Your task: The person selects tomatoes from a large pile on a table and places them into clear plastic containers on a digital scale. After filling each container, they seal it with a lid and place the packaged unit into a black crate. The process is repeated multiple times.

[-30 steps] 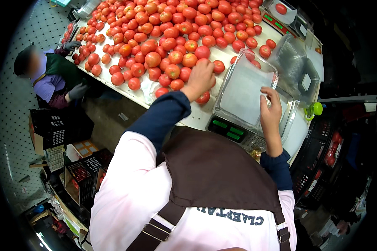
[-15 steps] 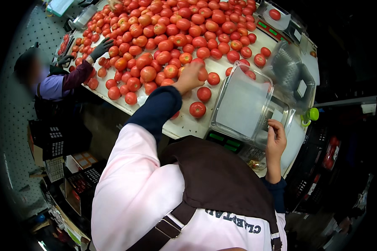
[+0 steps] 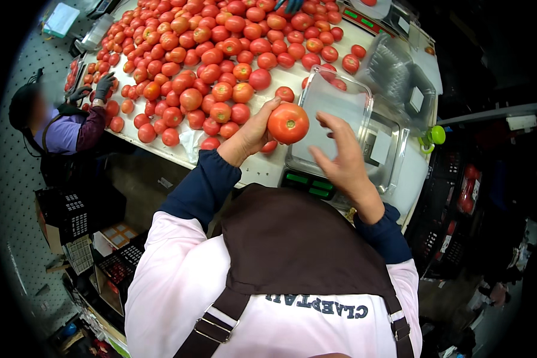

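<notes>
I see a large red tomato (image 3: pixel 289 123) raised over the near side of the white table (image 3: pixel 259 171), its stem end facing my camera. The left hand (image 3: pixel 250 135) grips it from the left (some fingers are hidden behind the fruit, so I can't follow the whole hold). Just to its right, the right hand (image 3: pixel 346 160) is bare of any load, thumb and fingers spread wide. Beyond them I have a clear tray (image 3: pixel 340 98) on a green-lit scale (image 3: pixel 307 183), a broad heap of tomatoes (image 3: pixel 212 56) and, farther right, clear containers (image 3: pixel 389 77). At far left is a grey-gloved co-worker (image 3: pixel 65 132).
</notes>
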Tool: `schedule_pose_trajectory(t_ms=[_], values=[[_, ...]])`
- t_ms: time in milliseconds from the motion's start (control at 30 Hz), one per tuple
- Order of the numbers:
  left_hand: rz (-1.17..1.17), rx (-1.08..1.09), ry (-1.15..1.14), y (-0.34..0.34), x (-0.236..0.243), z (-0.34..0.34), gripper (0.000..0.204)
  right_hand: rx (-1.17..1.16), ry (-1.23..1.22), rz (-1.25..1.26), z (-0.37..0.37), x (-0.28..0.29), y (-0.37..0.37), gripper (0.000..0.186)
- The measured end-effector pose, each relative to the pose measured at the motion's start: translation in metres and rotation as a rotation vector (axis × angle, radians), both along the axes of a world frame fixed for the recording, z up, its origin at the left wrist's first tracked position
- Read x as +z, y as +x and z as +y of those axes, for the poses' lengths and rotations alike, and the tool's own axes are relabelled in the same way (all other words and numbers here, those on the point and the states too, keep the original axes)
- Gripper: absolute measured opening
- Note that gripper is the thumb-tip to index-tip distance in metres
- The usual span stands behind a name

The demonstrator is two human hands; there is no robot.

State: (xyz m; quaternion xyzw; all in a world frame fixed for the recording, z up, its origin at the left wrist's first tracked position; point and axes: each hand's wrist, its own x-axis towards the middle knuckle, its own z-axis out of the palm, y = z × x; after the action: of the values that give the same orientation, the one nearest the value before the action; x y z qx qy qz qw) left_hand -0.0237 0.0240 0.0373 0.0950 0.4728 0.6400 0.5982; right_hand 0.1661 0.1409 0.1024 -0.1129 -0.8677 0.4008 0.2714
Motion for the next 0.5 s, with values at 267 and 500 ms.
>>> schedule_pose_trajectory(t_ms=[267, 500], values=[[0.670, -0.126, -0.026, 0.052, 0.015, 0.008, 0.047, -0.143, 0.383, -0.302, -0.008, -0.027, 0.003, 0.088], [1.786, -0.407, 0.104, 0.074, -0.006, 0.015, 0.050, -0.438, -0.394, -0.333, 0.049, -0.056, 0.004, 0.079]])
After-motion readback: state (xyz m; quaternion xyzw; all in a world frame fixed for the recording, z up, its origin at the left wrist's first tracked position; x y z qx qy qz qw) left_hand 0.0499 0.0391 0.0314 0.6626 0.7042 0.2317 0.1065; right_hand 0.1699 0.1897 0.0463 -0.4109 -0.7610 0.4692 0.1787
